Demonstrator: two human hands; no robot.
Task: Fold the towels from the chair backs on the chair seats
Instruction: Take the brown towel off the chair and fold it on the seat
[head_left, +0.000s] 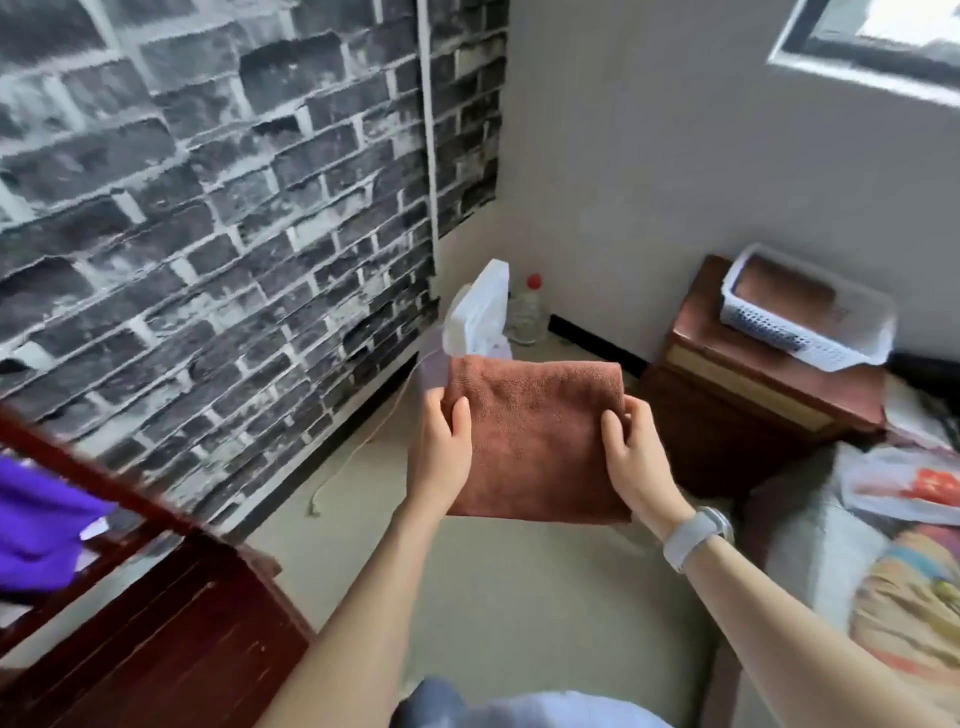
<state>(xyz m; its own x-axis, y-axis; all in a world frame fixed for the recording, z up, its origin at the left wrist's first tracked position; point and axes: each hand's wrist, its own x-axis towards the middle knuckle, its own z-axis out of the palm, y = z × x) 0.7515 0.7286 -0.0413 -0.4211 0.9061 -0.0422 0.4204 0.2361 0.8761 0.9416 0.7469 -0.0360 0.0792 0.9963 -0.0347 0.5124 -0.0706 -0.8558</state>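
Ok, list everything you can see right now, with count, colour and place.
towel: one, brown, folded, held in mid-air between both hands
purple cloth: one, on chair at left
chair: one, dark red wood, lower left
cabinet: one, red-brown, right by wall
basket: one, white, on cabinet
bottle: one, clear, red cap, floor corner
white object: one, beside bottle
cord: one, pale, on floor
bedding: patterned, far right
left hand: grips towel's left edge
right hand: grips right edge, watch on wrist
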